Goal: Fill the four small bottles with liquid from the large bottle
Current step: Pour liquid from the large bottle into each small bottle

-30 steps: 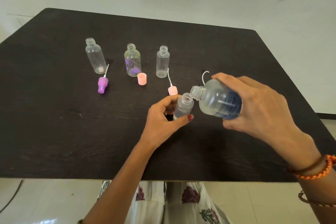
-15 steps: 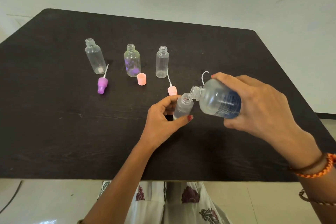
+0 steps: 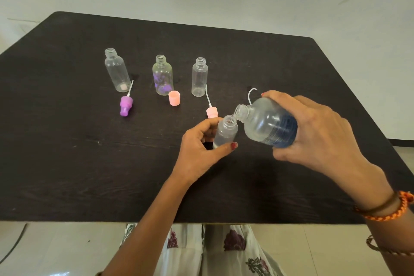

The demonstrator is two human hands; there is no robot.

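My right hand (image 3: 318,132) grips the large clear bottle (image 3: 266,122), which has a blue label and is tipped to the left. Its open neck rests at the mouth of a small clear bottle (image 3: 225,132) that my left hand (image 3: 199,150) holds between thumb and fingers on the table. Clear liquid shows low in the small bottle. Three more small bottles stand uncapped in a row at the back: a left one (image 3: 117,73), a middle one (image 3: 162,75) with purple marks, and a right one (image 3: 199,76).
On the dark table (image 3: 67,163) lie a purple spray cap (image 3: 126,104), a pink cap (image 3: 174,97) and a pink spray cap (image 3: 211,111) with its tube. A thin white tube (image 3: 251,94) curves up behind the large bottle. The table's near edge runs just above my lap.
The large bottle's neck has shifted slightly up and left against the small bottle's mouth. Both hands have kept their grips.
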